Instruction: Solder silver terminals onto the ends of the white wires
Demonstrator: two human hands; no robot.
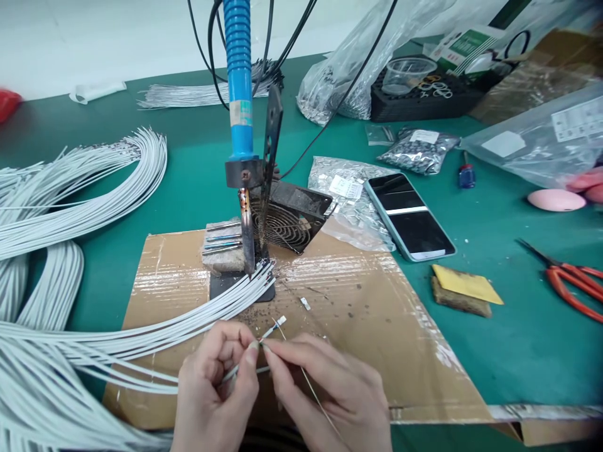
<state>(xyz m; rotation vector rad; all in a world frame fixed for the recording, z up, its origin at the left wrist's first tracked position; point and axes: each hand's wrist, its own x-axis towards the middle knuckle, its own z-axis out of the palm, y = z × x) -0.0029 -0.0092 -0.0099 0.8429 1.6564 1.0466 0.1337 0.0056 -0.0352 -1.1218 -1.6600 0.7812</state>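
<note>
Left hand (214,392) and right hand (339,392) pinch one white wire (274,326) above the cardboard sheet (358,314) at the near edge of the green desk (518,351) (blue soldering iron (239,75) upright behind).

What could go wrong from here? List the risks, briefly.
1. Burn: the left hand and right hand pinch the white cable just in front of the exposed soldering iron tip; a small slip forward could touch it.
2. Snag: the loose cable bundle lies against the iron's base; a pull might shift it.
</note>
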